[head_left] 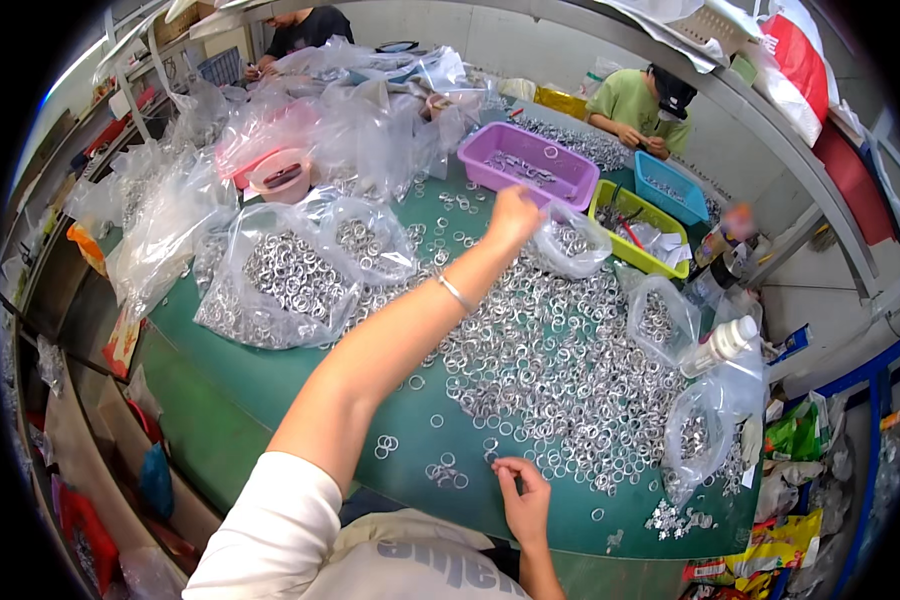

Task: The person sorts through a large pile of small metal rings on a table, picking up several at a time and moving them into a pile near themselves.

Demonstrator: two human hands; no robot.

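My left arm [370, 360] reaches far across the green table. Its hand [515, 215] is over the purple basin's near edge, beside a clear bag of rings [572, 240]; its fingers are turned away and smeared, so what they hold cannot be told. Inside the purple basin [480, 165] lie some metal rings, and a single ring [550, 152] shows against its far part. Near the table's front edge, my right hand [523, 495] pinches thumb and forefinger together at a small metal ring [490, 456]. A large spread of silvery rings [570, 350] covers the tabletop ahead of it.
Clear bags of rings [295, 275] stand at left and right. A yellow-green basin [670, 262], a blue basin [670, 190] and a white bottle [720, 345] line the right side. Two people work at the far side, one in a green shirt [620, 100]. Plastic bags [360, 130] pile up at the back left.
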